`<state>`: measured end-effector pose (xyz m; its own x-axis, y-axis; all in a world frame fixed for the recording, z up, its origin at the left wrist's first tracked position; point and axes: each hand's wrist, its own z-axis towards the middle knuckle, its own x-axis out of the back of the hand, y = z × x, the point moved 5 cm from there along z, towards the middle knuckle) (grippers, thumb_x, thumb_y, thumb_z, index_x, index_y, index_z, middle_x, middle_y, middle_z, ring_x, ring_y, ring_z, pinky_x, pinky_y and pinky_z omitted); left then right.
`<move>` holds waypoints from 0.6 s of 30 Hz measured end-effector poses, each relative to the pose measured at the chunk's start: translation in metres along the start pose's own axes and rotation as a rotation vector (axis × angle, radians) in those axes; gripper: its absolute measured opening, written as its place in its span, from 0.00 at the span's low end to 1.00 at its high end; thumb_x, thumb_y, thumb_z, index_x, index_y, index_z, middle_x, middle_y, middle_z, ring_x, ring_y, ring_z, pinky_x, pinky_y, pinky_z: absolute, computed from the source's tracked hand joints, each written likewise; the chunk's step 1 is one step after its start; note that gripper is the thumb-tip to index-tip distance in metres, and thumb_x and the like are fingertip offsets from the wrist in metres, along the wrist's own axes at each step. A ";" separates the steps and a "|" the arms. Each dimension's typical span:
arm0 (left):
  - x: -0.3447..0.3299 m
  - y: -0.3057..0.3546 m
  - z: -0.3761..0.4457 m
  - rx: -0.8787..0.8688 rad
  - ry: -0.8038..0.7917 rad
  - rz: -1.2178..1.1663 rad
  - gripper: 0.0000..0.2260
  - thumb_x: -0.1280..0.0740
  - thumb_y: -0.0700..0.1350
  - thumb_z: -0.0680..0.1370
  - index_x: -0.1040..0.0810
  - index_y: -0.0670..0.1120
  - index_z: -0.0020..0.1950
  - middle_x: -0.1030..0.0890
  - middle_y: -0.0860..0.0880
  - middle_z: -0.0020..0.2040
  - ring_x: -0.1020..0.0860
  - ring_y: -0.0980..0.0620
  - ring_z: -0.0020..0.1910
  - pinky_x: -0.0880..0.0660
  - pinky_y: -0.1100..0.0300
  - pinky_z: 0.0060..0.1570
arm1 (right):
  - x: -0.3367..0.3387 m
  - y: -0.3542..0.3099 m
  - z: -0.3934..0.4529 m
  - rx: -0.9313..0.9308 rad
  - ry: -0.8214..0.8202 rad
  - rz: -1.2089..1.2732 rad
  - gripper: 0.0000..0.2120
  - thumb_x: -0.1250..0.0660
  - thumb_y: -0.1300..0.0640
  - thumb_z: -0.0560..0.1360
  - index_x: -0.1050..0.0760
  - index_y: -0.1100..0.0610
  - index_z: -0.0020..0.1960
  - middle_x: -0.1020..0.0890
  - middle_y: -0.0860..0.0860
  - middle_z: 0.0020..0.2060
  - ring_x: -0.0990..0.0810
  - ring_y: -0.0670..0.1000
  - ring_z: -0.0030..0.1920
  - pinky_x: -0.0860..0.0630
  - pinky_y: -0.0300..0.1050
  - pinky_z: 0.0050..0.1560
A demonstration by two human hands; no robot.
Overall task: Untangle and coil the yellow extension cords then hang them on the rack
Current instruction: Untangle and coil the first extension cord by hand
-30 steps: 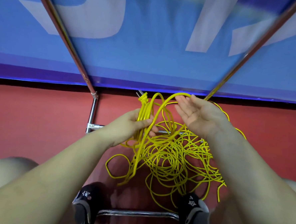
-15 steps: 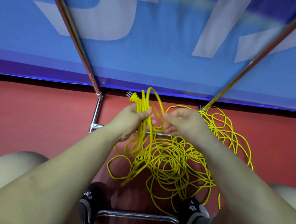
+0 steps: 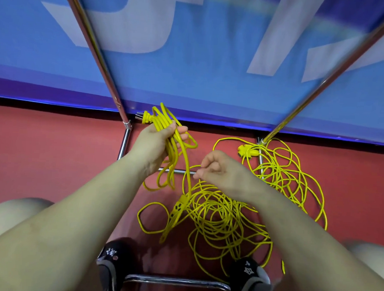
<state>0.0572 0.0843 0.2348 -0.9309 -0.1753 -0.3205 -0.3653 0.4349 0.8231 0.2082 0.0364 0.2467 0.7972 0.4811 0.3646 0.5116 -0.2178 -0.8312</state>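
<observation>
Seated view, looking down past bare forearms and knees to a red floor (image 3: pixel 50 159).

Left hand (image 3: pixel 151 146) raised, fingers (image 3: pixel 180 130) curled round a bundle of gathered loops (image 3: pixel 165 125) of yellow cord; plug end (image 3: pixel 144 117) sticking out above the fist, loop bottoms hanging below the wrist. One strand running from the bundle down to a yellow multi-outlet socket block (image 3: pixel 179 208) lying on the floor.

Right hand (image 3: pixel 221 169) lower and just right of that strand, fingers curled inward, thumb and forefinger tips close together at a thin loop of cord; whether actually pinching it, cannot tell.

Bulk of the yellow extension cords (image 3: pixel 222 219) still a loose tangle on the floor between the feet and the rack's base: dense pile under the right forearm, second looser spread (image 3: pixel 286 173) to the right, near the right upright's foot. Second yellow socket head (image 3: pixel 246 149) lying beside that foot.

Rack (image 3: pixel 123 145): chrome tubing, two uprights slanting up out of view, low crossbars on the floor front and back. Nothing seen hanging on the visible part.

Behind: blue banner (image 3: pixel 214 56) with large pale lettering, motion-blurred. Two black shoes (image 3: pixel 112 259) with small star-shaped ornaments at the bottom edge, either side of the near crossbar.
</observation>
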 end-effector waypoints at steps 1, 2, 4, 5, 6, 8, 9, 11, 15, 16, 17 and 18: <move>0.000 0.000 0.000 -0.002 -0.002 -0.012 0.07 0.41 0.40 0.81 0.25 0.44 0.47 0.16 0.52 0.35 0.18 0.57 0.35 0.23 0.63 0.30 | -0.002 -0.001 -0.001 -0.006 0.000 0.040 0.09 0.34 0.60 0.75 0.34 0.52 0.44 0.19 0.60 0.49 0.20 0.59 0.47 0.26 0.47 0.47; 0.000 0.000 0.000 0.000 -0.010 -0.032 0.07 0.42 0.40 0.81 0.25 0.44 0.47 0.16 0.52 0.36 0.18 0.57 0.35 0.23 0.63 0.31 | -0.005 0.002 -0.001 -0.026 -0.012 0.034 0.09 0.32 0.60 0.74 0.33 0.53 0.47 0.20 0.59 0.50 0.20 0.56 0.49 0.26 0.46 0.50; -0.003 0.002 0.000 0.014 -0.023 -0.058 0.09 0.42 0.40 0.82 0.24 0.43 0.45 0.16 0.52 0.35 0.18 0.58 0.35 0.23 0.63 0.33 | -0.015 0.013 -0.001 -0.079 -0.064 -0.086 0.14 0.32 0.56 0.74 0.32 0.55 0.57 0.22 0.54 0.54 0.21 0.52 0.53 0.26 0.44 0.54; -0.004 0.003 0.000 0.022 -0.023 -0.078 0.10 0.43 0.40 0.82 0.24 0.43 0.44 0.16 0.52 0.34 0.18 0.58 0.34 0.23 0.63 0.33 | -0.020 0.017 0.000 -0.091 -0.089 -0.134 0.17 0.32 0.55 0.75 0.32 0.55 0.62 0.23 0.52 0.56 0.22 0.51 0.56 0.26 0.45 0.57; -0.005 0.004 0.000 0.029 -0.021 -0.109 0.10 0.43 0.40 0.82 0.24 0.42 0.44 0.16 0.52 0.34 0.18 0.58 0.34 0.23 0.64 0.31 | -0.023 0.019 0.001 -0.089 -0.105 -0.150 0.18 0.33 0.54 0.75 0.32 0.54 0.63 0.23 0.51 0.55 0.23 0.51 0.57 0.27 0.46 0.59; -0.007 0.004 0.000 0.039 -0.011 -0.177 0.09 0.43 0.39 0.82 0.25 0.42 0.45 0.16 0.51 0.34 0.18 0.57 0.34 0.22 0.64 0.31 | -0.025 0.019 0.002 -0.070 -0.100 -0.110 0.15 0.34 0.55 0.75 0.30 0.53 0.60 0.22 0.47 0.49 0.23 0.52 0.58 0.28 0.49 0.62; -0.007 0.003 0.000 0.043 -0.004 -0.202 0.09 0.43 0.38 0.82 0.26 0.42 0.45 0.16 0.51 0.33 0.17 0.57 0.34 0.22 0.65 0.32 | -0.025 0.019 0.003 -0.067 -0.092 -0.071 0.12 0.33 0.56 0.75 0.30 0.53 0.57 0.23 0.46 0.46 0.23 0.52 0.57 0.28 0.50 0.62; -0.007 0.002 0.001 0.049 0.007 -0.242 0.09 0.44 0.38 0.82 0.26 0.42 0.45 0.16 0.51 0.33 0.17 0.57 0.34 0.22 0.64 0.35 | -0.026 0.020 0.004 -0.077 -0.093 0.001 0.09 0.32 0.57 0.74 0.31 0.52 0.51 0.23 0.48 0.46 0.22 0.54 0.56 0.27 0.49 0.61; -0.005 0.003 0.003 0.048 0.019 -0.274 0.07 0.44 0.39 0.82 0.27 0.42 0.47 0.16 0.51 0.34 0.17 0.56 0.35 0.21 0.62 0.39 | -0.030 0.016 0.002 -0.081 -0.107 0.079 0.10 0.32 0.60 0.74 0.33 0.49 0.43 0.21 0.55 0.44 0.23 0.53 0.45 0.26 0.50 0.51; -0.003 0.004 0.004 0.039 0.026 -0.259 0.07 0.43 0.39 0.82 0.28 0.43 0.47 0.16 0.51 0.34 0.17 0.56 0.35 0.21 0.62 0.38 | -0.030 0.013 0.001 -0.079 -0.117 0.095 0.10 0.33 0.61 0.75 0.34 0.50 0.44 0.21 0.55 0.42 0.23 0.53 0.43 0.26 0.48 0.47; -0.001 0.004 0.005 0.026 0.037 -0.235 0.06 0.43 0.39 0.82 0.28 0.43 0.47 0.16 0.51 0.34 0.17 0.57 0.35 0.21 0.62 0.37 | -0.029 0.010 0.001 -0.079 -0.129 0.115 0.10 0.34 0.62 0.76 0.34 0.51 0.45 0.21 0.55 0.40 0.23 0.53 0.41 0.27 0.44 0.43; 0.001 0.005 0.005 0.011 0.051 -0.209 0.06 0.43 0.40 0.82 0.28 0.43 0.47 0.16 0.52 0.34 0.18 0.57 0.33 0.22 0.62 0.35 | -0.027 0.007 0.001 -0.082 -0.132 0.139 0.08 0.36 0.63 0.76 0.34 0.53 0.47 0.21 0.55 0.39 0.23 0.53 0.39 0.27 0.41 0.40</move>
<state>0.0545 0.0908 0.2361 -0.8337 -0.3073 -0.4589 -0.5504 0.3938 0.7362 0.1902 0.0225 0.2310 0.8156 0.5479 0.1860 0.4284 -0.3558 -0.8306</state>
